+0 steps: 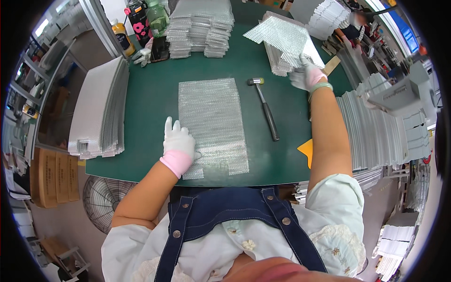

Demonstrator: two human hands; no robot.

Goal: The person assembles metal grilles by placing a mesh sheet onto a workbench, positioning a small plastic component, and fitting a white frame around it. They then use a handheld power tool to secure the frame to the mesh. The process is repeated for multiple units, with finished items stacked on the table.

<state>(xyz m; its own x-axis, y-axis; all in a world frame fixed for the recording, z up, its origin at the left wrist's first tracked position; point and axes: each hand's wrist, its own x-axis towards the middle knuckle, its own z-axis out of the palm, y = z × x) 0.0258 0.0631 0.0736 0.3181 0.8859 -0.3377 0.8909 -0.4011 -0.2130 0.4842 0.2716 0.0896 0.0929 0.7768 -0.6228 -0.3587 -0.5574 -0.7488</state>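
Observation:
A silvery textured panel (213, 113) with a notch in its near edge lies flat on the green table. My left hand (177, 144), in a white glove with a pink cuff, touches its left side with fingers apart. Out to the far right, my gloved right hand (306, 75) grips the corner of another silvery textured panel (282, 35). That panel sits askew on a stack of similar panels (277, 61); the fingertips are partly hidden. Between the hands, a small mallet (265, 110) with a black handle lies right of the flat panel.
More panels stand in a left stack (101, 108) and a far stack (199, 28). Bottles (139, 21), a phone (160, 49) and a glove (143, 55) crowd the far left corner. A yellow piece (306, 151) lies beside my right forearm. White parts (371, 127) line the right; a fan (105, 199) stands below.

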